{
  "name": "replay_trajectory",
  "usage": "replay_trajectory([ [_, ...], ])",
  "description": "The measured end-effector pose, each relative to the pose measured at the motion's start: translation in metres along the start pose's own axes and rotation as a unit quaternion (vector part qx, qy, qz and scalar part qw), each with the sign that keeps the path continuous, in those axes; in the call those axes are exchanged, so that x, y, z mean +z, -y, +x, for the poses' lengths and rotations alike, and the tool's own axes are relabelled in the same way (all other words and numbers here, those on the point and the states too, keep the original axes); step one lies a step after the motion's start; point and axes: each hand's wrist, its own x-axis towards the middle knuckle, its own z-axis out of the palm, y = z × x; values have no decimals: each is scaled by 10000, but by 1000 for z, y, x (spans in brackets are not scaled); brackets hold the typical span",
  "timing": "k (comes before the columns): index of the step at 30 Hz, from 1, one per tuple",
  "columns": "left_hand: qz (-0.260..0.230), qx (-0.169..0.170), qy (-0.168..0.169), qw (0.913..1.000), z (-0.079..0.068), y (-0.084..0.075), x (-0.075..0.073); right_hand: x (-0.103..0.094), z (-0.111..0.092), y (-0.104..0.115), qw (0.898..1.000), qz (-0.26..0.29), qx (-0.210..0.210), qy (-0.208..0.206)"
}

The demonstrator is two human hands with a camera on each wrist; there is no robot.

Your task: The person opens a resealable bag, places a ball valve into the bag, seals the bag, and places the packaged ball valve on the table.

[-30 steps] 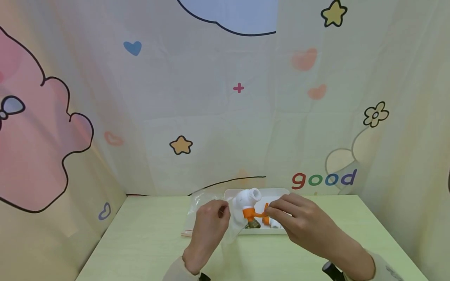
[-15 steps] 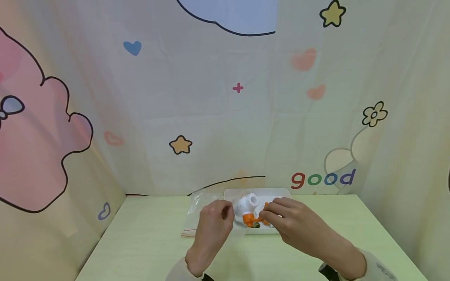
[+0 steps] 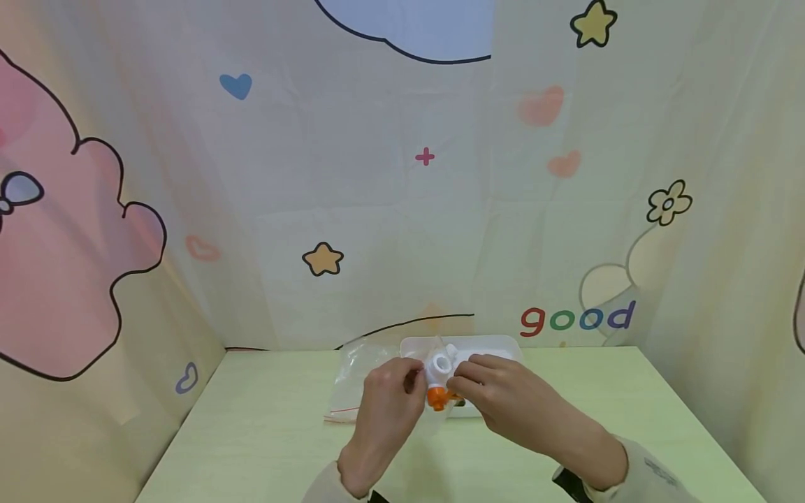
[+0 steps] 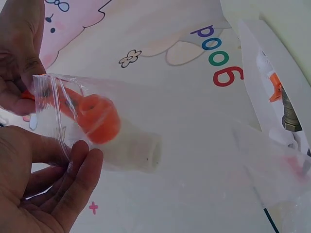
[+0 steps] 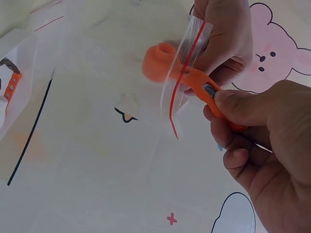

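The desk (image 3: pixel 264 405) carries a white tray (image 3: pixel 484 344). To the left of the tray lies a flat clear bag (image 3: pixel 356 374). On the near side of the tray, the left hand (image 3: pixel 393 398) pinches a zip bag (image 4: pixel 59 116) by its mouth; inside is the body of a white-and-orange valve (image 3: pixel 441 365), whose orange handle (image 5: pixel 201 86) the right hand (image 3: pixel 509 398) pinches.

You have zip bag (image 4: pixel 58 121): thin glossy plastic; white valve body (image 3: pixel 435 378): smooth plastic; orange handle (image 5: pixel 195 81): plastic, soft sheen; tray (image 3: pixel 490 344): smooth plastic; fitting (image 4: pixel 290 115): dull metal; your backdrop (image 3: pixel 377 209): matt creased cloth; tabletop (image 3: pixel 264 426): smooth, wood-grained
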Motion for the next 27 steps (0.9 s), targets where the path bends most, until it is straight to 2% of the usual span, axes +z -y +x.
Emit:
replay_trajectory([
  [6,-233,98,-39,9997,0,-3,1,5,6,1,9999,109,90,67],
  [13,-258,115,-41,9996,-1,-5,2,15,9,1,9998,136,141,75],
  [22,-227,173,-101,9995,-2,-7,3,23,18,3,9922,429,692,943],
  [27,-336,148,-93,9993,-1,-7,1,31,20,1,9906,431,768,1044],
])
